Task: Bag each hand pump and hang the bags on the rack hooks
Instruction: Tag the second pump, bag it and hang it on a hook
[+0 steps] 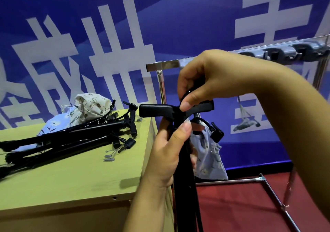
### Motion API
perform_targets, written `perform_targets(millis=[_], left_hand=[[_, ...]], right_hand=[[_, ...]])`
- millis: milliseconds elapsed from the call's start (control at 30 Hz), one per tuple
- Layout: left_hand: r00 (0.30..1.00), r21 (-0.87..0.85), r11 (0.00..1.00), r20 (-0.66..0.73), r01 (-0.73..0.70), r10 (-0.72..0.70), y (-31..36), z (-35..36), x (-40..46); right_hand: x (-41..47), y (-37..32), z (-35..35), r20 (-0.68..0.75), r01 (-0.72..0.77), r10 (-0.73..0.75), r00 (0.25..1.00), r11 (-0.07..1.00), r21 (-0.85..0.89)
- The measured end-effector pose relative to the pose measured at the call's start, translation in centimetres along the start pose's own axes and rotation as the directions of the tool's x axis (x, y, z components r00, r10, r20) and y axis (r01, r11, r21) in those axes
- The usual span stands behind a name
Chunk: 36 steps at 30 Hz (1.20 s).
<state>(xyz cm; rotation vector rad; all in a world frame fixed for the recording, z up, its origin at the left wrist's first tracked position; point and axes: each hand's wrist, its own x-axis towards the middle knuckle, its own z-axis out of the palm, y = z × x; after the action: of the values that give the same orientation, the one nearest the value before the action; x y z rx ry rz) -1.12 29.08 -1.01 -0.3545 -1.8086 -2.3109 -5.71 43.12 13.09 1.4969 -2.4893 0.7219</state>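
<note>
**Hand pump held upright in front of the rack**

A black hand pump [180, 160] is held upright in the middle of the view, just right of the counter's near right corner. Its barrel is wrapped by the left hand [166, 153], with the thumb lying up along the near side of the shaft. Its T-shaped handle [155, 110] is held at the centre by the right hand [201, 81], whose grip is curled down over it, the thumb pressed on the near face of the handle. The lower end of the pump runs out of view at the bottom edge.

Just behind the pump, a light blue printed bag [209, 160] is seen, with a black hose and nozzle [217, 133] sticking out of its top. Whether it is hanging from the rack cannot be told.

On the green counter [71, 174] to the left, several more black pumps [71, 138] are piled lengthwise, with small grey nozzle parts [109, 155] lying beside them. At the far side of the pile, a cream printed bag [91, 105] and a light blue one [53, 124] are lying bunched together.

A chrome rack [161, 81] is set to the right, with its top bar carrying grey hooks [285, 52] at the far right. A blue banner with white characters [89, 44] is spread behind, and a red floor [241, 205] is seen below the rack.
</note>
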Motion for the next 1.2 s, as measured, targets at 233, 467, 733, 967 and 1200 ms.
perform_targets(millis=[233,467,733,967,1200], left_hand=[[0.995,0.008,0.996,0.047,-0.092,0.091,0.0,-0.2,-0.5],[0.989,0.077,0.989,-0.071,-0.123,0.128,0.7,0.0,0.1],[0.957,0.014,0.978,-0.206,-0.207,0.205,1.8,0.1,1.8],[0.951,-0.110,0.954,-0.169,-0.277,0.257,2.9,0.9,3.4],[0.954,-0.075,0.966,-0.193,-0.249,0.231,1.9,1.3,4.1]], right_hand=[[0.4,0.0,0.1,0.075,-0.060,0.061,0.995,0.998,-0.010],[0.0,0.5,0.1,-0.096,-0.210,0.195,0.976,0.960,-0.185],[-4.3,1.0,-2.0,-0.035,-0.290,0.317,0.948,0.902,0.322],[-6.4,3.5,2.9,-0.221,0.061,0.341,0.914,0.423,0.904],[-6.0,3.7,7.0,-0.181,0.004,0.452,0.873,0.366,0.931]])
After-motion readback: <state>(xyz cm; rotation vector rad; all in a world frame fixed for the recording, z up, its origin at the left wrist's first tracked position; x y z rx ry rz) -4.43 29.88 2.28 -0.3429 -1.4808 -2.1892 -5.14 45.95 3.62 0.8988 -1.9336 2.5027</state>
